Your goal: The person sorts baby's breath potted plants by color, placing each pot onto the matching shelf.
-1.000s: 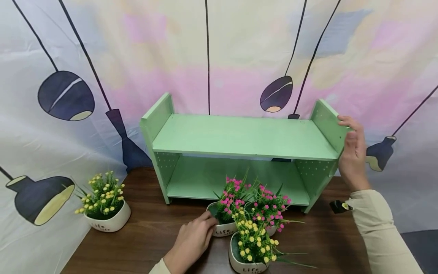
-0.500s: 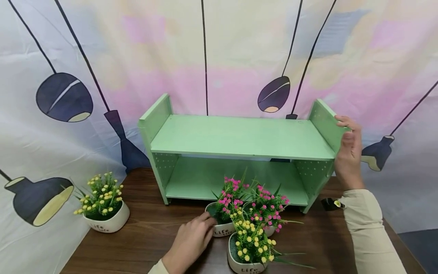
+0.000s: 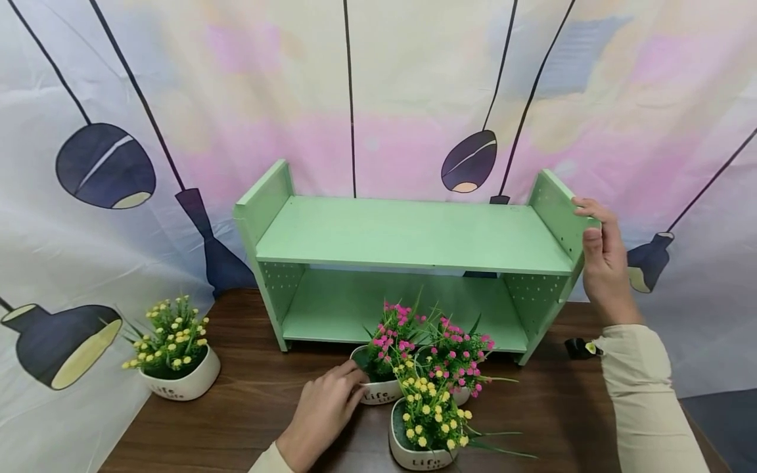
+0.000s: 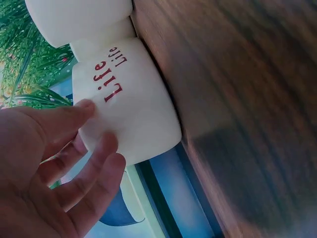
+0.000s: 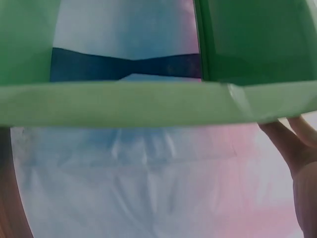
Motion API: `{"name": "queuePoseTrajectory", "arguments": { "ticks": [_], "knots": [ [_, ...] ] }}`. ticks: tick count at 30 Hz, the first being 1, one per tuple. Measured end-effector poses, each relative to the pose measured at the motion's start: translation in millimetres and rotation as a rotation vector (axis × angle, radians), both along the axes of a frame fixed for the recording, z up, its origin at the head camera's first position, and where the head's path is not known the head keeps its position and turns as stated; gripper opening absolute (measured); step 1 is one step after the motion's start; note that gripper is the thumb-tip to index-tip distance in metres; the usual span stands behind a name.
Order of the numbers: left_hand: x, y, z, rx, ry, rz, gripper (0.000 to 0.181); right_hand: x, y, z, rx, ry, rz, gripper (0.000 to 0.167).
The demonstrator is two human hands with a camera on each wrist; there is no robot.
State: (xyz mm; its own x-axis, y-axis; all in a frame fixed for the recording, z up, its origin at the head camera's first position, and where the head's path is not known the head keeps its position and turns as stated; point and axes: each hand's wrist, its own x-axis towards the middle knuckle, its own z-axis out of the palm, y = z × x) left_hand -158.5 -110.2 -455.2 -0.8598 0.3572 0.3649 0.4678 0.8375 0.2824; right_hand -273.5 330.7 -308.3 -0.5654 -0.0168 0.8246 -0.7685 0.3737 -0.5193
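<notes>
The pot with pink flowers (image 3: 378, 393) stands upright on the dark brown wooden table (image 3: 254, 401), in front of the green shelf (image 3: 414, 236). It is white and smooth, with rounded corners, and small pink blossoms and thin green leaves rise from it. The left hand (image 3: 324, 407) holds it at its left edge, with the thumb on the front and the fingers bent at the side. On its front one can read "Life" in dark red letters, and a second, smaller "Life" next to it.

A second pink plant (image 3: 458, 358) stands just beside it; I cannot read any writing there. The front yellow plant (image 3: 422, 458) and the far-left yellow plant (image 3: 189, 384) have the same two words on their pots.

The right hand (image 3: 606, 263) grips the right side panel of the shelf, its fingers bent over the edge.
</notes>
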Motion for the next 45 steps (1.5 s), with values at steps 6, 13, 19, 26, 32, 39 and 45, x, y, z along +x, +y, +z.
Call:
{"name": "queuePoseTrajectory", "arguments": {
  "ticks": [6, 13, 19, 26, 32, 39, 45],
  "knots": [
    [2.0, -4.6, 0.6, 0.034, 0.053, 0.023, 0.010, 4.4, 5, 3.2, 0.053, -0.061, -0.005, 0.040],
    [5.5, -7.9, 12.6, 0.081, 0.069, 0.030, 0.012, 6.8, 7, 4.9, 0.061, -0.094, -0.009, 0.039],
    [8.6, -10.7, 29.1, 0.081, 0.117, 0.054, 0.015, 6.5, 8, 2.3, 0.059, -0.090, -0.012, 0.041],
    [12.6, -11.7, 52.5, 0.097, 0.170, 0.055, 0.015, 5.3, 6, 3.2, 0.039, -0.105, -0.011, 0.040],
    [13.8, -11.0, 69.8, 0.099, 0.234, 0.040, 0.013, 6.4, 3, 4.4, 0.015, -0.117, -0.016, 0.039],
    [12.5, -10.6, 91.5, 0.148, 0.301, 0.015, 0.014, 6.2, 4, 3.2, 0.037, -0.097, -0.014, 0.039],
    [10.7, -7.8, 115.0, 0.182, 0.349, -0.059, 0.014, 5.9, 4, 3.6, 0.050, -0.077, -0.026, 0.040]
  ]
}}
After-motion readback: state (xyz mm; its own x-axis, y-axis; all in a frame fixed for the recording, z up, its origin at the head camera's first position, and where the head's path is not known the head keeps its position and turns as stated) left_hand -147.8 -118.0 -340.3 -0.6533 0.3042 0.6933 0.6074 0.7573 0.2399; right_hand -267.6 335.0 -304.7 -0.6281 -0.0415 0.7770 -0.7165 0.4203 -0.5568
